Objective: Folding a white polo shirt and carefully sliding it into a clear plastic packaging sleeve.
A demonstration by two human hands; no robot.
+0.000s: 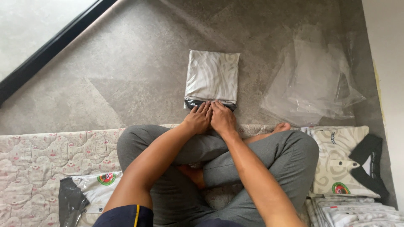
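Note:
A folded pale patterned garment in a clear plastic bag (212,77) lies on the grey floor in front of my crossed legs. My left hand (198,118) and my right hand (222,117) rest side by side on the bag's near edge, fingers pressing down on the dark strip there. The fingers of both hands lie flat and together on the package.
A loose pile of clear plastic bags (313,82) lies to the right. A folded patterned shirt with a dark collar (345,164) and a stack of bagged shirts (357,212) sit at my right; another bagged garment (86,193) is on the quilted mat (38,168) at my left.

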